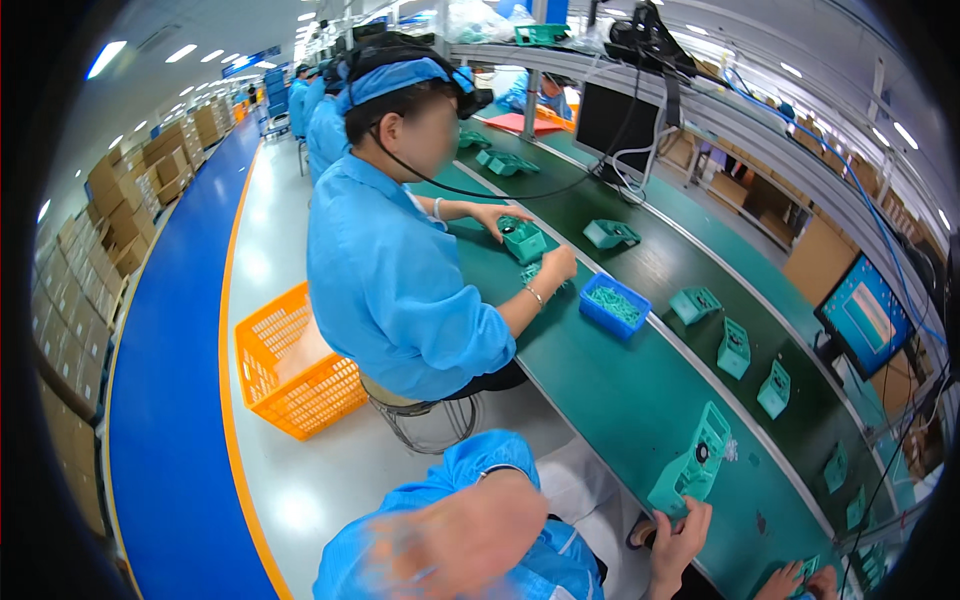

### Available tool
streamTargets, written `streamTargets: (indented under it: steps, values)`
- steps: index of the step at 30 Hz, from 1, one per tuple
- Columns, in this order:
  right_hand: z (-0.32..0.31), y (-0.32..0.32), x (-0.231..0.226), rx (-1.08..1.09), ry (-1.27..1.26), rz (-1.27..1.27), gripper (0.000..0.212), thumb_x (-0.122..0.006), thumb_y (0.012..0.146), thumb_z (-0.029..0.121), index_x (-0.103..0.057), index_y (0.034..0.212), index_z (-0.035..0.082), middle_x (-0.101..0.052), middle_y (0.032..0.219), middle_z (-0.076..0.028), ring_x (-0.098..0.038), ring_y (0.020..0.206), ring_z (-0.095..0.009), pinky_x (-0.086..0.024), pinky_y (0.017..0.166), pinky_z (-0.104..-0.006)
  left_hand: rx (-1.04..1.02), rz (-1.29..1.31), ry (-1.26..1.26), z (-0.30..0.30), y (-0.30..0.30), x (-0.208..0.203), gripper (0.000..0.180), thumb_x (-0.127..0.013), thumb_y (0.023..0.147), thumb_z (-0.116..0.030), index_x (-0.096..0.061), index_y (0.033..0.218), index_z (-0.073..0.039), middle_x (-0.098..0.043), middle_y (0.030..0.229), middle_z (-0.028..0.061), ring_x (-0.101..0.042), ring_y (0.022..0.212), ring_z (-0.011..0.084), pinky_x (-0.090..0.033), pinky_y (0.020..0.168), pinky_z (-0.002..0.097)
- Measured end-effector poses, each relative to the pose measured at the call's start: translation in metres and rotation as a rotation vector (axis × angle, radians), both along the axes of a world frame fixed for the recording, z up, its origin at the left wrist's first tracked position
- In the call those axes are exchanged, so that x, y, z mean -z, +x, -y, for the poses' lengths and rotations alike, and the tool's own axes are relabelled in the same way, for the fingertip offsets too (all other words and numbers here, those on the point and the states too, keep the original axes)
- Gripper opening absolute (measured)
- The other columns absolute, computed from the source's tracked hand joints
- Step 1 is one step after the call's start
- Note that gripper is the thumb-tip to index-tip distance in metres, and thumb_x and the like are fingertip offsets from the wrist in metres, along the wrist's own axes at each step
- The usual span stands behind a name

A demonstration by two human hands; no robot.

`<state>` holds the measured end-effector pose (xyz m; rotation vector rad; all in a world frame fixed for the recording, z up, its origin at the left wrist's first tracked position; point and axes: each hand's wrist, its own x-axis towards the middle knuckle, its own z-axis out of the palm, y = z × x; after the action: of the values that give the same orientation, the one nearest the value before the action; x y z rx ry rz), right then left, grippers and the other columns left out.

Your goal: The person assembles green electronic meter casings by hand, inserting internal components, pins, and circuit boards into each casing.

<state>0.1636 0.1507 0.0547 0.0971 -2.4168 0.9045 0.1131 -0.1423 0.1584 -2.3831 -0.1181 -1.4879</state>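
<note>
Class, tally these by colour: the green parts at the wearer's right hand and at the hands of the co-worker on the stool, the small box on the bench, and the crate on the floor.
Green parts: 2 (one at the right hand, one at the co-worker's)
Blue box: 1
Orange crate: 1
Total: 4

We have a long green worktop [620, 390], railed along its far edge. Near that edge we see a blue bin [607, 323] of teal pieces [612, 300]; whether the held casing [682, 477] touches the surface, we cannot tell.
</note>
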Motion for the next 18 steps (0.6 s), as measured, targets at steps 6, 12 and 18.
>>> streamTargets:
  steps: [6, 12, 18]
  values:
    - [0.011, -0.002, 0.005, -0.065, -0.007, 0.007, 0.048, -0.086, 0.069, -0.004, -0.065, 0.112, 0.001, -0.061, 0.102, -0.014, -0.058, 0.081, -0.03, -0.044, 0.062, -0.0368, -0.191, -0.064, 0.95, -0.037, 0.024, -0.132, 0.042, -0.054, 0.101, -0.01, -0.062, 0.142, -0.012, -0.057, 0.153, -0.0029, -0.04, 0.148, 0.0209, -0.02, 0.131, 0.0479]
    - [0.014, -0.004, 0.011, -0.089, -0.011, 0.04, 0.048, -0.087, 0.069, -0.003, -0.065, 0.112, 0.001, -0.06, 0.1, -0.014, -0.056, 0.077, -0.028, -0.043, 0.059, -0.0355, -0.493, 0.016, 0.96, -0.034, 0.019, -0.147, 0.04, -0.05, 0.099, -0.006, -0.066, 0.136, -0.009, -0.06, 0.151, -0.0035, -0.034, 0.151, 0.0153, -0.019, 0.133, 0.0434]
    - [0.018, -0.006, 0.01, -0.1, -0.025, 0.054, 0.049, -0.088, 0.069, -0.002, -0.065, 0.112, 0.001, -0.06, 0.098, -0.012, -0.054, 0.074, -0.025, -0.04, 0.057, -0.0345, -0.454, 0.096, 0.932, -0.03, 0.026, -0.135, 0.037, -0.053, 0.099, -0.003, -0.067, 0.133, -0.008, -0.059, 0.151, -0.0014, -0.034, 0.15, 0.0125, -0.019, 0.134, 0.0392]
